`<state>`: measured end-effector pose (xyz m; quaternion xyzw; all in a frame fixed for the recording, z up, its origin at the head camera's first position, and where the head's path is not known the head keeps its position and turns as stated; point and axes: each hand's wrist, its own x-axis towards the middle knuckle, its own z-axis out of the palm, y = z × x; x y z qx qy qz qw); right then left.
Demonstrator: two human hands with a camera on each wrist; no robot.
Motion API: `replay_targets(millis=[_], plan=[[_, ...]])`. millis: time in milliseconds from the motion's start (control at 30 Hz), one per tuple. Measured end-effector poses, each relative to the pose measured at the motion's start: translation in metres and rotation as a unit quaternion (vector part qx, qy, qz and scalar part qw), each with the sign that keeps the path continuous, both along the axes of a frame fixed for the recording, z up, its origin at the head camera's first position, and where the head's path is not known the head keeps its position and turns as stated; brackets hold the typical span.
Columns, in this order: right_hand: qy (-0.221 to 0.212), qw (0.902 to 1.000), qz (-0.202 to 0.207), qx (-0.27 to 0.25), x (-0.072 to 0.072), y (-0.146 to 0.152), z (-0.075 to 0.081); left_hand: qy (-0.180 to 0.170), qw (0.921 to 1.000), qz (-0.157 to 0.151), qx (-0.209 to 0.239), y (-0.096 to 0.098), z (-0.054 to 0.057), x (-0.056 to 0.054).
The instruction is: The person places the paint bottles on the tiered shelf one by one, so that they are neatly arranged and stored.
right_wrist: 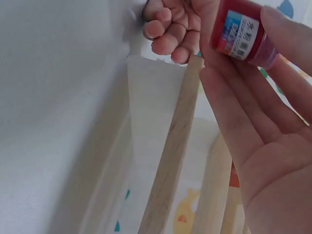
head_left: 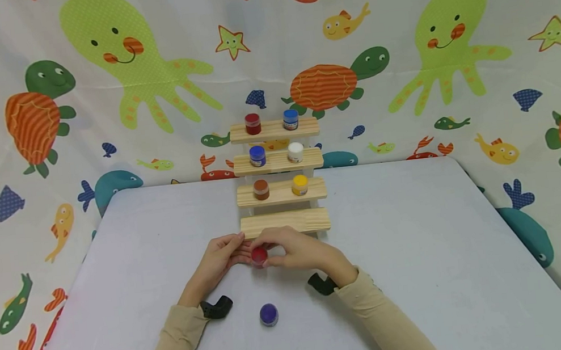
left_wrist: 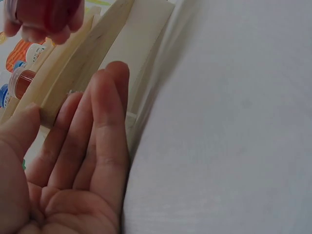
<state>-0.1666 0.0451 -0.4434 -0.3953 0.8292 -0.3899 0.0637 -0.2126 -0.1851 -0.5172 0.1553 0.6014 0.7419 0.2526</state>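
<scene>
My right hand (head_left: pixel 295 246) pinches a small red paint jar (head_left: pixel 259 256) between thumb and fingers, just in front of the lowest step of a wooden tiered rack (head_left: pixel 285 223). Its printed label faces the camera in the right wrist view, where the jar (right_wrist: pixel 239 34) is tilted. My left hand (head_left: pixel 222 256), palm up, grips the left end of that lowest plank (left_wrist: pixel 73 73), thumb on one side and long fingers on the other. A purple-lidded paint jar (head_left: pixel 269 315) stands on the white table between my forearms.
On the rack's upper steps stand a dark red jar (head_left: pixel 253 123), a light blue jar (head_left: pixel 290 119), a blue jar (head_left: pixel 257 156), a white jar (head_left: pixel 296 151), a brown jar (head_left: pixel 261 189) and a yellow jar (head_left: pixel 300 184). A sea-animal curtain (head_left: pixel 265 34) hangs behind the table (head_left: pixel 421 240).
</scene>
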Motion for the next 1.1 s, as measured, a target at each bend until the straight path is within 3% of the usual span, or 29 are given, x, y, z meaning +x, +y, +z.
replay_targets(millis=[367, 567, 1100], plan=[[0.041, 0.998, -0.047, -0.012, -0.001, 0.0016, 0.0041, -0.005, 1.0, 0.001, 0.002, 0.0, 0.0002, -0.0015], [0.063, 0.9938, -0.08, -0.046, -0.0003, 0.0004, 0.0047, 0.002, 0.9999, -0.01, -0.002, -0.0008, -0.001, -0.0029], [0.07, 0.9636, -0.232, -0.113, 0.0001, -0.0081, 0.0008, 0.009, 0.9997, -0.017, -0.012, -0.002, -0.0006, -0.002]])
